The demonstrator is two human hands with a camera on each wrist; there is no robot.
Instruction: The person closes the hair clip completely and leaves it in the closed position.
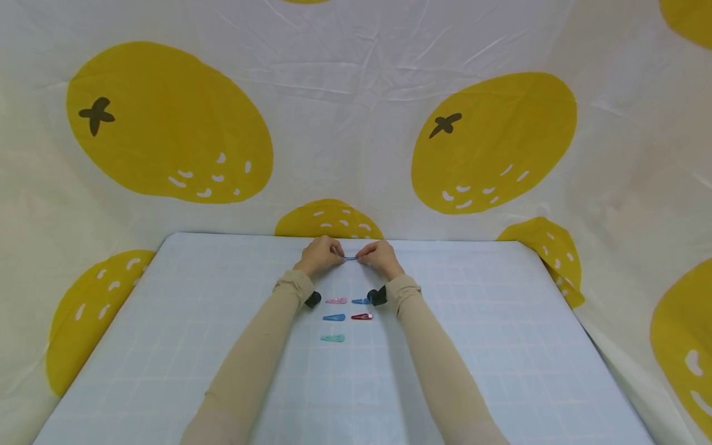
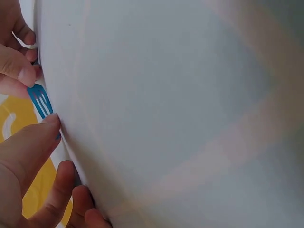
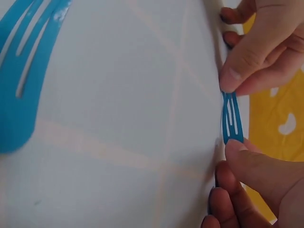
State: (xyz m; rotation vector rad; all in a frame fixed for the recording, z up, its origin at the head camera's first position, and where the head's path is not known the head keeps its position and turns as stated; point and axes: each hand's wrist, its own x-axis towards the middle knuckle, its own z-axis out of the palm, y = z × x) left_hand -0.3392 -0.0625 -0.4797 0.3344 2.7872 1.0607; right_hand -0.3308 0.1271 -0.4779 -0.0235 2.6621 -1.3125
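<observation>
A blue snap hair clip (image 3: 232,116) is stretched between both hands near the table's far edge, its slotted body showing in the two wrist views. My left hand (image 1: 321,256) pinches one end between thumb and fingers. The opposite end is pinched by my right hand (image 1: 381,258), the thumb (image 3: 236,147) lying on top. Both tips of the clip are covered by the fingertips. Closer to me on the table lie a pink hair clip (image 1: 336,301), a second blue clip (image 1: 361,301) partly by the right wrist camera, a third blue clip (image 1: 334,317), a red clip (image 1: 362,316) and a mint green clip (image 1: 333,338).
A pale checked cloth covers the table (image 1: 473,346). Right behind its far edge hangs a white curtain (image 1: 345,123) printed with big yellow fruit. Black wrist cameras (image 1: 377,295) sit at the cuffs, close to the upper clips.
</observation>
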